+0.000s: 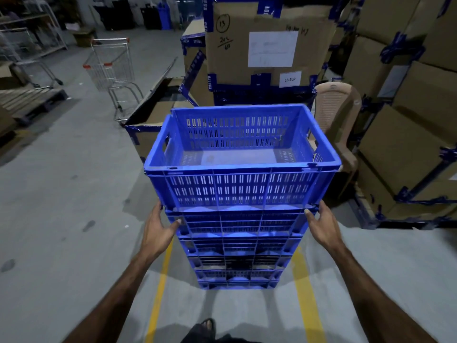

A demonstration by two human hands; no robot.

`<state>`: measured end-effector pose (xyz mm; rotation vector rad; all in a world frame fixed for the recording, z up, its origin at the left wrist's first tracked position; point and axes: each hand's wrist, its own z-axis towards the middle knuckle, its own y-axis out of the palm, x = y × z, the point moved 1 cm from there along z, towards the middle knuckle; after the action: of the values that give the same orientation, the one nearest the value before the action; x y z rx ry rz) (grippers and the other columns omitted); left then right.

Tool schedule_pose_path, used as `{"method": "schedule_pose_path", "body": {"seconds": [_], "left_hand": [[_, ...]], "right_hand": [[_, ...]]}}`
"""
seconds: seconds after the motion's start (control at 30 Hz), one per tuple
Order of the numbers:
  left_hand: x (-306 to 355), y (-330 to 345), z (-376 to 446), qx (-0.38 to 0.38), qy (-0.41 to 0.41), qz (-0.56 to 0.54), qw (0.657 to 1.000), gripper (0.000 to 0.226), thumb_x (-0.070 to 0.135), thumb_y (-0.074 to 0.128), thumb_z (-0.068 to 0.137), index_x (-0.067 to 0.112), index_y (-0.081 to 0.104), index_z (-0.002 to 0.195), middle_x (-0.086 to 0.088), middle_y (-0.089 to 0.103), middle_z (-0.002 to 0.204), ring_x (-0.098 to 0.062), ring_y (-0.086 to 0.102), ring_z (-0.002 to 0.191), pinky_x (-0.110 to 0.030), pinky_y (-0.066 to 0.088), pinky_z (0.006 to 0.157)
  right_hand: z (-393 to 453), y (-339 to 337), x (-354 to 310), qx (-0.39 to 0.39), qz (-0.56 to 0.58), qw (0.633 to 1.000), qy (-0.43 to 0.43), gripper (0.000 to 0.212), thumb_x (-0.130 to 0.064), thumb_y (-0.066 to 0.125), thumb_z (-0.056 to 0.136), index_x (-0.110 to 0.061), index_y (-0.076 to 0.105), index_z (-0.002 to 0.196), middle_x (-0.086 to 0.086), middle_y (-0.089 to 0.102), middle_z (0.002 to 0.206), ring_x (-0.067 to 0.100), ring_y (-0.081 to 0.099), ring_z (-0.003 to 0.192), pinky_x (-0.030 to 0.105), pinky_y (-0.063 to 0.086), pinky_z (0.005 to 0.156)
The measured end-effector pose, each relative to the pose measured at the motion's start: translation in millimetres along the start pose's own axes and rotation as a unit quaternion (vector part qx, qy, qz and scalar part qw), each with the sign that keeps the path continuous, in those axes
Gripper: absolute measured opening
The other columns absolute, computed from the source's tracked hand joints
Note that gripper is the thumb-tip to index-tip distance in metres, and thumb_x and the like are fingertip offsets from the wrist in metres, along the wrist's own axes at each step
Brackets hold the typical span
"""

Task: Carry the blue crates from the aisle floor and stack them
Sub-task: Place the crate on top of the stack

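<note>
A stack (237,246) of blue crates stands on the aisle floor (74,194) just ahead of the person, between two yellow lines (158,288), which suggests a marked spot for stacking. The top crate (242,157) sits upright and empty on the pile, turned slightly off square with the one under it, so it likely needs a nudge to seat properly. The left hand (158,231) is at the near left corner and the right hand (321,226) at the near right corner, both about where the top crate meets the next; the fingers are fairly straight and spread, thumbs reaching in toward the plastic, holding nothing. Whether they press the crate or are just off it I cannot tell in this dim light. Hands placed evenly on both sides make sense for steadying or squaring a tall pile. Beyond the stack are taped boxes (267,45), an open box (153,112) on the left, a plastic chair (338,115) on the right, and a trolley (111,65) far left
</note>
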<state>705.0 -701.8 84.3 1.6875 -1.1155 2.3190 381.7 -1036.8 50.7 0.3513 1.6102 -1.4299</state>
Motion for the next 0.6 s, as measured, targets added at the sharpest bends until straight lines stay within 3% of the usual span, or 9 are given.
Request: {"method": "schedule_pose_path", "body": {"seconds": [0.07, 0.13, 0.2, 0.27, 0.37, 0.43, 0.53, 0.6], "left_hand": [[-1, 1, 2, 0.0, -0.008, 0.009, 1.0, 0.063, 0.032, 0.084, 0.084, 0.059, 0.042, 0.122, 0.007, 0.056, 0.145, -0.015, 0.052, 0.132, -0.035, 0.042, 0.099], [-5, 1, 5, 0.0, -0.026, 0.011, 1.0, 0.064, 0.018, 0.081, 0.089, 0.053, 0.047, 0.13, 0.001, 0.057, 0.149, -0.018, 0.053, 0.135, -0.035, 0.043, 0.099], [-12, -3, 10, 0.003, -0.058, 0.008, 0.998, 0.066, 0.009, 0.076, 0.089, 0.03, 0.053, 0.146, -0.003, 0.056, 0.152, -0.021, 0.052, 0.139, -0.038, 0.045, 0.104], [-11, -15, 18, 0.05, -0.082, -0.013, 0.995, 0.071, -0.001, 0.067, 0.084, 0.013, 0.05, 0.152, -0.009, 0.057, 0.151, -0.024, 0.053, 0.139, -0.039, 0.046, 0.107], [8, -43, 39, 0.204, -0.041, -0.073, 0.975, 0.06, 0.01, 0.059, 0.08, 0.008, 0.061, 0.14, -0.012, 0.069, 0.131, -0.024, 0.066, 0.123, -0.041, 0.053, 0.104], [35, -61, 60, 0.264, 0.014, -0.093, 0.96, 0.046, 0.008, 0.06, 0.087, 0.009, 0.066, 0.133, -0.007, 0.071, 0.121, -0.018, 0.069, 0.112, -0.039, 0.058, 0.093], [85, -78, 96, 0.266, 0.094, -0.053, 0.958, 0.037, 0.015, 0.06, 0.089, 0.014, 0.071, 0.124, -0.001, 0.072, 0.115, -0.014, 0.068, 0.104, -0.027, 0.055, 0.082], [109, -81, 124, 0.205, 0.126, 0.016, 0.971, 0.035, 0.024, 0.064, 0.088, 0.017, 0.074, 0.121, 0.001, 0.071, 0.109, -0.017, 0.067, 0.101, -0.034, 0.055, 0.086]], "right_hand": [[3, 0, 0, -0.001, -0.005, 1.0, 0.01, 0.041, -0.028, 0.064, 0.098, -0.024, 0.054, 0.138, 0.009, 0.067, 0.132, 0.035, 0.063, 0.118, 0.044, 0.052, 0.091], [4, -1, -1, -0.008, -0.004, 1.0, 0.008, 0.04, -0.026, 0.065, 0.097, -0.023, 0.057, 0.136, 0.008, 0.068, 0.13, 0.034, 0.064, 0.117, 0.04, 0.051, 0.088], [5, -5, -2, -0.007, 0.005, 1.0, 0.011, 0.037, -0.022, 0.065, 0.097, -0.023, 0.061, 0.134, 0.008, 0.07, 0.129, 0.031, 0.065, 0.117, 0.036, 0.048, 0.086], [6, -17, -8, 0.048, 0.028, 0.998, 0.026, 0.037, -0.021, 0.057, 0.096, -0.02, 0.064, 0.132, 0.01, 0.072, 0.127, 0.031, 0.067, 0.117, 0.038, 0.05, 0.089], [16, -51, -39, 0.202, 0.036, 0.979, 0.011, 0.038, -0.023, 0.05, 0.092, -0.011, 0.069, 0.123, 0.015, 0.074, 0.116, 0.034, 0.069, 0.106, 0.042, 0.052, 0.093], [27, -76, -75, 0.262, 0.043, 0.963, -0.032, 0.032, -0.021, 0.052, 0.094, -0.009, 0.071, 0.117, 0.013, 0.075, 0.111, 0.03, 0.069, 0.101, 0.039, 0.052, 0.091], [52, -101, -130, 0.262, 0.045, 0.957, -0.113, 0.027, -0.021, 0.056, 0.095, -0.01, 0.072, 0.113, 0.008, 0.074, 0.109, 0.019, 0.065, 0.095, 0.032, 0.05, 0.088], [75, -105, -156, 0.221, -0.012, 0.964, -0.151, 0.03, -0.027, 0.057, 0.095, -0.013, 0.071, 0.117, 0.007, 0.073, 0.115, 0.021, 0.065, 0.102, 0.036, 0.051, 0.092]]}}
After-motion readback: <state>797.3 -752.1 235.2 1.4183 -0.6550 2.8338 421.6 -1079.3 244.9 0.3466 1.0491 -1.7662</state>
